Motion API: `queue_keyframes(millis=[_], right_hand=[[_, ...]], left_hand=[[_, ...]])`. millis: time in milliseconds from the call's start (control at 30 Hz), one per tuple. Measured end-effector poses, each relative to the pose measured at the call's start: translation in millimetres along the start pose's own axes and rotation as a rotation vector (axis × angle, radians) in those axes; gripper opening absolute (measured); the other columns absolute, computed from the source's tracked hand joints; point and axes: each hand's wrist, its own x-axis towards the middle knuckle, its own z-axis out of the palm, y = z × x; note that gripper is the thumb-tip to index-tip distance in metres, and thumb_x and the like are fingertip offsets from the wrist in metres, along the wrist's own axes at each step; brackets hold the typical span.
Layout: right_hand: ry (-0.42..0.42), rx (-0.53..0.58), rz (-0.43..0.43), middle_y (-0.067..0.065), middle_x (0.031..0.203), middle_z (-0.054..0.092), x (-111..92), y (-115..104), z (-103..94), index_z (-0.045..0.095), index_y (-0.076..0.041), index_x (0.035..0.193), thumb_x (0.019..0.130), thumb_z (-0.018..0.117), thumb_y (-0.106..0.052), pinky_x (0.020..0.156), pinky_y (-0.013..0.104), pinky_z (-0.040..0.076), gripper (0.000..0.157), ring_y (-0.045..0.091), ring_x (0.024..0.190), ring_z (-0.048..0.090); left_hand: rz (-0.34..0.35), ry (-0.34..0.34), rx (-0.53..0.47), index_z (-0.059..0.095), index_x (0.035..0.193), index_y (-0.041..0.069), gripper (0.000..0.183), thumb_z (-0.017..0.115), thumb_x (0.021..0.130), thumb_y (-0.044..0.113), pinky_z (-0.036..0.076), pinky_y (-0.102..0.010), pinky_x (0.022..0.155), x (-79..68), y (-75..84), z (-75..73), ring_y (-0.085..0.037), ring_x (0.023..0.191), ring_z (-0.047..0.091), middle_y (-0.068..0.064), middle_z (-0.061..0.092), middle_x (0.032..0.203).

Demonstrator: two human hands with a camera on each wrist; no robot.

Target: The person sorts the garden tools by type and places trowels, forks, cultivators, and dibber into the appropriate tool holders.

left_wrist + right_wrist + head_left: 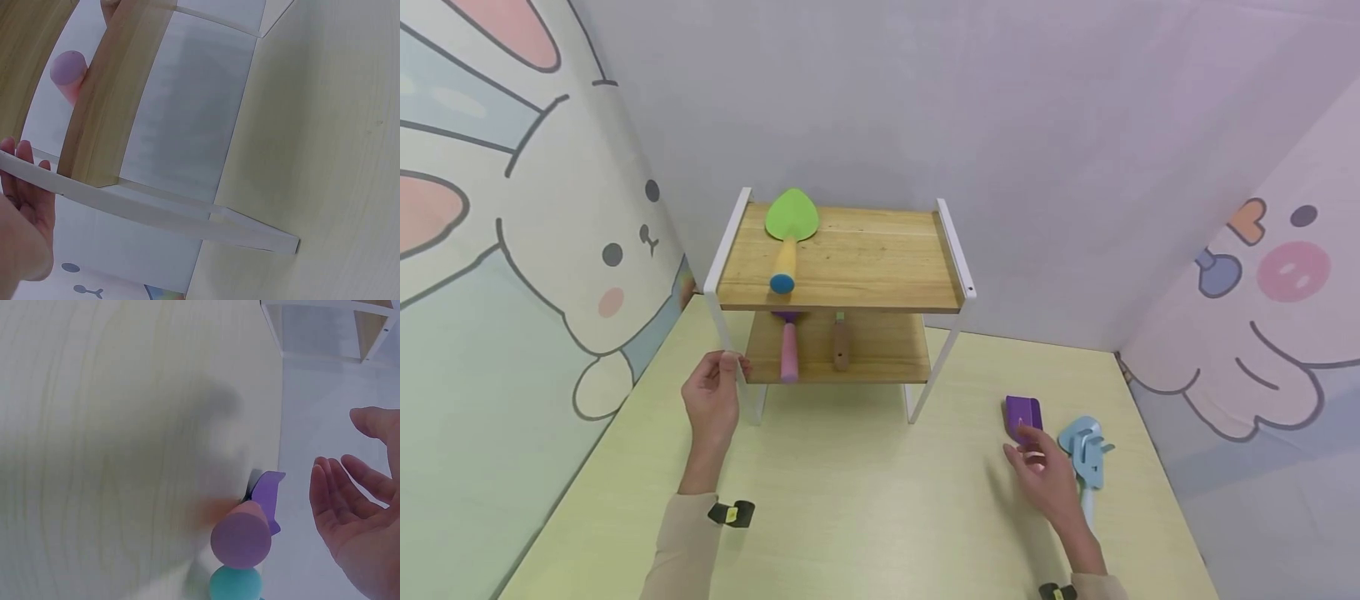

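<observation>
My left hand [713,396] grips the front left post [144,209] of a two-tier shelf rack with white metal sides, its fingers around the post. Over the table on the right, my right hand [1048,479] hovers with loosely bent fingers and holds nothing. Closest to it lies a tool with a purple head [1023,414] and a pink handle [240,540]; in the head view the hand hides that handle. Just right of this, a light blue pronged tool [1084,450] lies on the table, its round handle end [235,584] showing in the right wrist view.
A green toy shovel [792,217] with a yellow handle lies on the upper wooden board [880,258]. On the lower board [887,350] lie a pink-handled tool [788,350] and a brown-handled tool [840,346]. Cartoon-printed walls enclose the pale table [865,500].
</observation>
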Motion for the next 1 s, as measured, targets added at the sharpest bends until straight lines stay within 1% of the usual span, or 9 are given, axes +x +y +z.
queue_keyframes(millis=[67, 133, 167, 233, 333, 500, 700, 867, 1000], right_hand=[[-0.005, -0.014, 0.007, 0.021, 0.108, 0.07, -2, 3, -2.2, 0.064, 0.006, 0.125, 0.092, 0.078, -0.009, 0.074, 0.021, 0.057, 0.039, 0.011, 0.088, 0.066], [-0.007, -0.033, 0.004, 0.018, 0.104, 0.071, -3, 6, -4.5, 0.064, 0.006, 0.123, 0.092, 0.078, -0.009, 0.073, 0.022, 0.057, 0.037, 0.016, 0.088, 0.067], [-0.011, -0.041, 0.004, 0.018, 0.104, 0.071, -3, 7, -5.7, 0.064, 0.007, 0.122, 0.092, 0.078, -0.009, 0.073, 0.023, 0.058, 0.036, 0.019, 0.089, 0.068], [-0.024, -0.061, 0.014, 0.017, 0.105, 0.071, -4, 10, -8.0, 0.065, 0.007, 0.12, 0.092, 0.078, -0.01, 0.072, 0.022, 0.057, 0.035, 0.023, 0.089, 0.068], [-0.042, -0.089, 0.03, 0.019, 0.106, 0.071, -6, 12, -11.1, 0.065, 0.008, 0.119, 0.093, 0.077, -0.011, 0.072, 0.025, 0.058, 0.035, 0.029, 0.09, 0.069], [-0.071, -0.14, 0.061, 0.022, 0.108, 0.07, -8, 14, -14.9, 0.064, 0.009, 0.119, 0.096, 0.074, -0.011, 0.073, 0.027, 0.059, 0.032, 0.031, 0.09, 0.069], [-0.103, -0.196, 0.053, 0.026, 0.108, 0.068, -10, 15, -18.0, 0.062, 0.013, 0.118, 0.096, 0.072, -0.008, 0.073, 0.036, 0.061, 0.032, 0.032, 0.089, 0.069], [-0.166, -0.264, 0.08, 0.026, 0.109, 0.067, -10, 19, -19.7, 0.061, 0.014, 0.122, 0.096, 0.07, -0.006, 0.074, 0.04, 0.061, 0.034, 0.033, 0.091, 0.069], [-0.224, -0.299, 0.11, 0.026, 0.108, 0.067, -8, 21, -21.2, 0.059, 0.014, 0.125, 0.094, 0.071, -0.003, 0.077, 0.043, 0.061, 0.038, 0.033, 0.09, 0.069]], left_hand=[[0.003, -0.003, 0.001, 0.055, 0.095, -0.027, 0.022, 0.053, 0.103, -0.007, 0.057, -0.018, 0.074, -0.2, 1.4, 0.7, -0.009, 0.073, 0.069, 0.002, 0.071, 0.079], [0.008, -0.003, 0.007, 0.055, 0.095, -0.027, 0.023, 0.054, 0.104, -0.005, 0.057, -0.018, 0.074, -0.1, 1.2, 0.6, -0.009, 0.073, 0.069, 0.002, 0.071, 0.079], [0.009, -0.003, 0.009, 0.055, 0.095, -0.027, 0.023, 0.054, 0.103, -0.005, 0.057, -0.018, 0.074, -0.3, 3.1, 1.2, -0.009, 0.073, 0.069, 0.001, 0.071, 0.079], [0.014, -0.001, 0.009, 0.056, 0.095, -0.025, 0.023, 0.055, 0.104, -0.004, 0.057, -0.017, 0.074, 0.0, 0.9, 0.5, -0.008, 0.073, 0.069, 0.003, 0.071, 0.079], [0.013, 0.003, 0.014, 0.057, 0.095, -0.025, 0.025, 0.056, 0.104, -0.002, 0.057, -0.017, 0.074, 0.3, -0.9, 0.2, -0.008, 0.073, 0.069, 0.003, 0.071, 0.079], [0.014, 0.007, 0.016, 0.057, 0.095, -0.024, 0.026, 0.058, 0.104, 0.0, 0.057, -0.017, 0.073, 0.1, -4.7, -0.7, -0.009, 0.073, 0.069, 0.002, 0.072, 0.08], [0.013, 0.012, 0.025, 0.058, 0.094, -0.023, 0.027, 0.058, 0.104, 0.002, 0.056, -0.017, 0.073, -0.5, -3.2, -0.4, -0.008, 0.073, 0.068, 0.003, 0.071, 0.08], [0.023, 0.004, 0.007, 0.057, 0.094, -0.024, 0.025, 0.057, 0.104, 0.0, 0.056, -0.017, 0.073, -0.7, -4.2, -1.0, -0.008, 0.073, 0.068, 0.002, 0.072, 0.08], [0.021, 0.0, -0.007, 0.057, 0.095, -0.024, 0.024, 0.057, 0.103, -0.002, 0.056, -0.017, 0.073, -0.9, -5.0, -1.9, -0.008, 0.073, 0.069, 0.001, 0.072, 0.08]])
